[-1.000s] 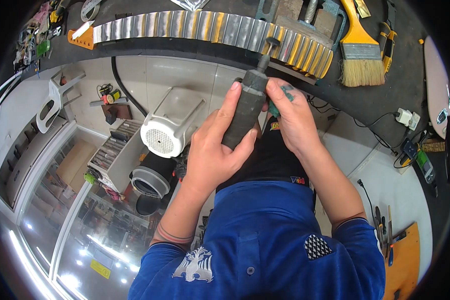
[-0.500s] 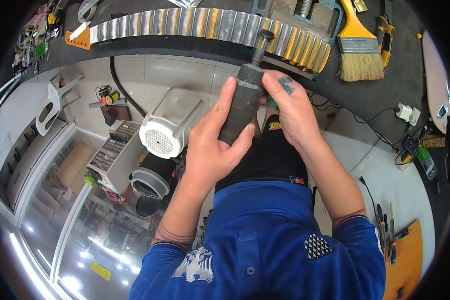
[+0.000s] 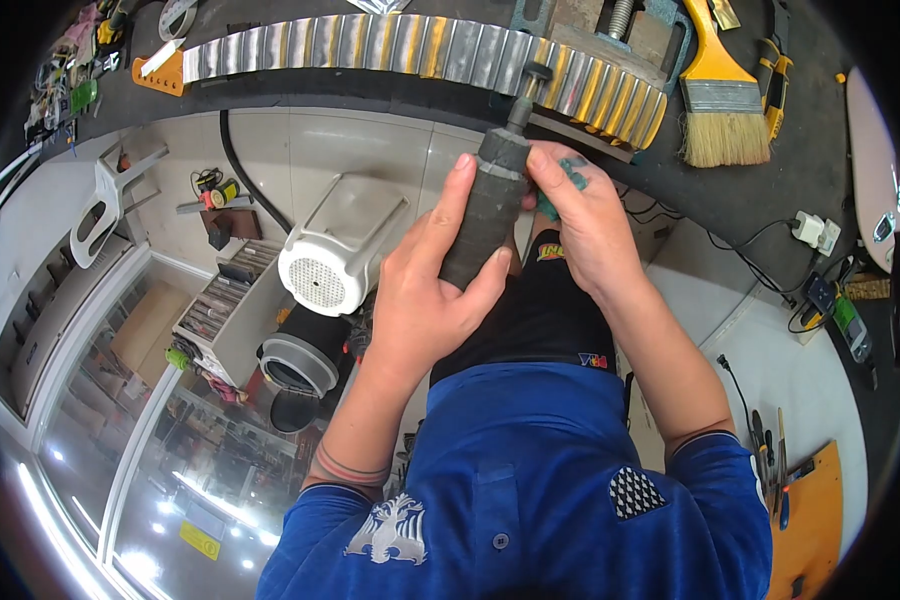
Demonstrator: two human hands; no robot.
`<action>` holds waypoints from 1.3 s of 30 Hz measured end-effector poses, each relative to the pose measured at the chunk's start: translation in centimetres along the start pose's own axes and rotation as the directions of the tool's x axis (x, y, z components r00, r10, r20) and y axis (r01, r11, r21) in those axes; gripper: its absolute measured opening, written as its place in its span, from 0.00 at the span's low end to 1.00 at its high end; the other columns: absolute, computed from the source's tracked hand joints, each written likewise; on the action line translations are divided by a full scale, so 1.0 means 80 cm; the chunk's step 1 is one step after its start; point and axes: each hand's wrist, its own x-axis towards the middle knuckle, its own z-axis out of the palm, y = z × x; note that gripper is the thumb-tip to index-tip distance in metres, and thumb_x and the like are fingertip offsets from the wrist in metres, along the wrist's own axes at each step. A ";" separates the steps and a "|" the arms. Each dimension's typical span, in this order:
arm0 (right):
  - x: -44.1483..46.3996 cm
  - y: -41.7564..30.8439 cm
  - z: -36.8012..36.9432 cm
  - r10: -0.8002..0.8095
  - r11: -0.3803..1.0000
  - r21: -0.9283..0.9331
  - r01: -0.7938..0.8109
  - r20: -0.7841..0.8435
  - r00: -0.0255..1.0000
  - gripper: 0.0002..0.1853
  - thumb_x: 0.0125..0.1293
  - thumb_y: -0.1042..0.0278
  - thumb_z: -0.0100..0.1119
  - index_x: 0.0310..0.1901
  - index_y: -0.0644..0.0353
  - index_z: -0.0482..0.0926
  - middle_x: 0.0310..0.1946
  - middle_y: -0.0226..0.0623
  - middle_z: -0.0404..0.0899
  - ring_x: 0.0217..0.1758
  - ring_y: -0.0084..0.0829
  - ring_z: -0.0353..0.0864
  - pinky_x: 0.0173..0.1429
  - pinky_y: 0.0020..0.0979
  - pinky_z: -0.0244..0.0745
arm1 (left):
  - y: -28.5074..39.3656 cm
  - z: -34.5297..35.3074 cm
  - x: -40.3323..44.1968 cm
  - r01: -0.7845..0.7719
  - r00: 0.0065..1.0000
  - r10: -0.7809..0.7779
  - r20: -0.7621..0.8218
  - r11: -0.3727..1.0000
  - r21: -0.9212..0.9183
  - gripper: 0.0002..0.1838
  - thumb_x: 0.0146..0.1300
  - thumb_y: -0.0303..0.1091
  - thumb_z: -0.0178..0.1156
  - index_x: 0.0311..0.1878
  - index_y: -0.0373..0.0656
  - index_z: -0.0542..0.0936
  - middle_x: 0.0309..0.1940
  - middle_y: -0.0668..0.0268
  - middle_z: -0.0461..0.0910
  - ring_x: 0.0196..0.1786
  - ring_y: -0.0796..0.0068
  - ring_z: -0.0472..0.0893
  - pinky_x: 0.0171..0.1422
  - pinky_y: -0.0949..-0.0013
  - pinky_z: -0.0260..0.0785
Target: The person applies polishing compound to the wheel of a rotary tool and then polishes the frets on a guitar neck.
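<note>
Head view: dark worktop [image 3: 810, 180], pale tiled floor [image 3: 370, 142]. Your left hand [image 3: 420, 290] grips a matte cylindrical tool [image 3: 485, 210], right hand [image 3: 588, 225] pinches its collar [image 3: 503, 150]; ridged, curved metal strip [image 3: 400, 46] beyond.

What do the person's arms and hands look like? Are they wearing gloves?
No gloves! The left hand and right hand are both bare, with no watch or ring that I can see. Short blue sleeves with dark edges cover the upper arms. Thin reddish lines circle the left forearm; I can't tell if they're drawn or worn.
</note>
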 end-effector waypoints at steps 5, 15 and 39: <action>0.005 0.006 -0.010 0.002 0.999 0.032 -0.003 0.018 1.000 0.25 0.89 0.51 0.75 0.66 0.69 0.91 0.48 0.30 0.89 0.51 0.23 0.83 0.60 0.30 0.79 | 0.002 -0.001 0.006 -0.048 0.999 0.048 0.001 0.998 0.040 0.53 0.71 0.24 0.79 0.97 0.38 0.67 0.81 0.42 0.87 0.77 0.52 0.92 0.79 0.56 0.83; -0.035 0.007 -0.026 0.050 0.970 -0.242 -0.033 0.064 0.997 0.17 0.87 0.59 0.78 0.65 0.62 0.89 0.56 0.27 0.87 0.56 0.19 0.84 0.65 0.28 0.80 | -0.022 -0.015 -0.053 -0.001 1.000 0.001 0.012 1.000 0.027 0.52 0.71 0.26 0.79 0.97 0.38 0.68 0.74 0.42 0.90 0.72 0.50 0.93 0.78 0.56 0.83; -0.058 -0.022 -0.002 -0.452 0.322 -0.884 0.340 0.172 0.875 0.22 0.73 0.75 0.81 0.65 0.63 0.84 0.60 0.47 0.92 0.63 0.56 0.93 0.68 0.49 0.87 | -0.029 -0.034 -0.098 0.060 0.985 -0.038 0.171 0.990 -0.127 0.52 0.72 0.28 0.80 0.97 0.37 0.68 0.83 0.45 0.86 0.79 0.54 0.90 0.84 0.57 0.78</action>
